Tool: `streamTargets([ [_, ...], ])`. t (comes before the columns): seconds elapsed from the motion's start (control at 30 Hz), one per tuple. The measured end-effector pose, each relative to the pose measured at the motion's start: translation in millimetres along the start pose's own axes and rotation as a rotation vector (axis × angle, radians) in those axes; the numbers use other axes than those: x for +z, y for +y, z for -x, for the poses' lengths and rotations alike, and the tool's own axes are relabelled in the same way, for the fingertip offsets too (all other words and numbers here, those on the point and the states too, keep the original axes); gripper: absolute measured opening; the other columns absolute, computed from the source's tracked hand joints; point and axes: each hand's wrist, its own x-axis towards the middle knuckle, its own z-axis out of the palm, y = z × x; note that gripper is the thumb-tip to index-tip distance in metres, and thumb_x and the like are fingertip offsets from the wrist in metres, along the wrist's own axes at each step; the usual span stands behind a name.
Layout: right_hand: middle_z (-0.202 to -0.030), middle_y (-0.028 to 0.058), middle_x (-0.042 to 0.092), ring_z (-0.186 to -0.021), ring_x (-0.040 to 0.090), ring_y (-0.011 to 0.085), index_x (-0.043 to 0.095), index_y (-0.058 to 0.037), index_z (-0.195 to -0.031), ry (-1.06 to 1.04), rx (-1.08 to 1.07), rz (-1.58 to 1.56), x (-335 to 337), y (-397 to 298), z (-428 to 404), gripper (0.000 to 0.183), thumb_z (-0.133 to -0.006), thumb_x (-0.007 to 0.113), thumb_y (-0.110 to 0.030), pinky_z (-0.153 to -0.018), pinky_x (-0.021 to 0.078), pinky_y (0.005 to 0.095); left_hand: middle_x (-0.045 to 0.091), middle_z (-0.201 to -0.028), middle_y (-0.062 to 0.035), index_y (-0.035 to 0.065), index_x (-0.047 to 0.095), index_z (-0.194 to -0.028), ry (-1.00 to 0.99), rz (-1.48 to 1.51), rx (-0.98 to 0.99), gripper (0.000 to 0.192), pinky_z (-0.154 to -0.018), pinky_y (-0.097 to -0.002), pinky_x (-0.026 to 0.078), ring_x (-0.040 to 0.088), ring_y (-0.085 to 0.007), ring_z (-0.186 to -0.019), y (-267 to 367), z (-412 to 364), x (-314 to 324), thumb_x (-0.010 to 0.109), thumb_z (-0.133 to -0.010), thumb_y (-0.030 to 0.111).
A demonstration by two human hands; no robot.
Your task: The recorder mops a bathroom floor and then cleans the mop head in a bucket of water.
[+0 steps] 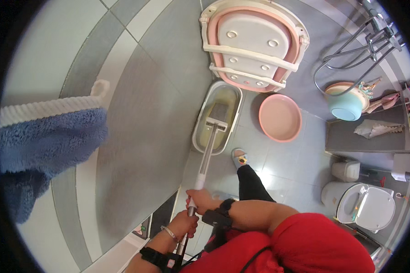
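Observation:
Both of my hands are closed around the pole of a mop (209,146). My right hand (201,201) grips the white collar, and my left hand (183,224) holds the metal pole just below it. A flat grey mop head (219,112) with a white T-shaped holder lies inside an oblong bucket (195,136). Yellowish liquid (229,97) surrounds the head in the bucket, which stands on the floor against the grey tiled wall. Part of the pole's lower end is hidden by my left hand and forearm.
A round pink basin (280,118) of liquid sits right of the bucket. Beyond it a folded pink-and-white tub (253,44) leans on the wall. At right are a toilet (379,208), a bin (345,171) and shower hose (316,80). A blue towel (54,140) hangs left.

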Motion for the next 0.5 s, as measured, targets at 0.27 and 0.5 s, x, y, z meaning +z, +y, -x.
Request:
streamTargets([
  [0.27,-0.055,0.0091,0.052,-0.046,0.052,0.0194,0.051,0.0016,-0.064,0.049,-0.247,0.070,-54.7,-20.1,-51.2,0.018,-0.075,0.047,-0.012,-0.041,0.0424,0.0320,0.031,-0.046,0.0002,0.0084,0.033,-0.066,0.042,-0.029,-0.051,0.017,-0.031,-0.0240,0.023,0.029,-0.0100,-0.034,-16.2,21.8,20.0,0.046,-0.076,0.009],
  [0.5,-0.056,0.0105,0.053,-0.047,0.052,0.0195,0.053,0.0019,-0.064,0.044,-0.253,-0.090,-43.2,-43.7,-90.2,0.017,-0.073,0.048,-0.011,-0.043,0.0414,0.0326,0.033,-0.048,-0.0001,0.0079,0.035,-0.073,0.152,-0.137,-0.095,0.012,-0.032,-0.0253,0.026,0.033,-0.0100,-0.037,-48.6,85.3,11.9,0.045,-0.078,0.010],
])
